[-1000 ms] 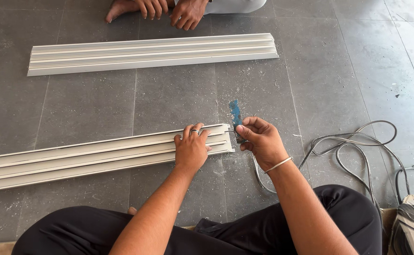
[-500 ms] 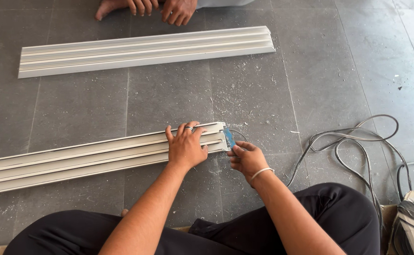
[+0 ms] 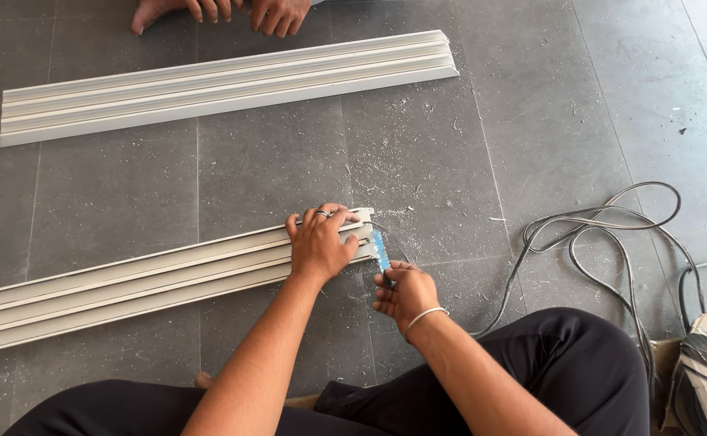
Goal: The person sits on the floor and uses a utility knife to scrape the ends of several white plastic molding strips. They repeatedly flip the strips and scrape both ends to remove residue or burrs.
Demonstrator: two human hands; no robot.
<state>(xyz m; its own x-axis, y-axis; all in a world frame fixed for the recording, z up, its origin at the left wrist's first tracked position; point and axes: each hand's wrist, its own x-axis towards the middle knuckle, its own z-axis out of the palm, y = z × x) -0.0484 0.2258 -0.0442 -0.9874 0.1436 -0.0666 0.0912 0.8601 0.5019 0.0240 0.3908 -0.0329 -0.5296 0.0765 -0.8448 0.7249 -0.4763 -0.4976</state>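
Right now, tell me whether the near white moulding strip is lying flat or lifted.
Flat: the near moulding strip lies along the floor, the left hand pressing its end.

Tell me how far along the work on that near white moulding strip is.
Done: white dust and chips lie on the floor tiles around the near moulding strip's end, so some cutting or scraping has happened. In hand: the left hand presses the strip's end down while the right hand holds a small blue blade against that end. Left: I cannot tell how much; the far moulding strip lies untouched.
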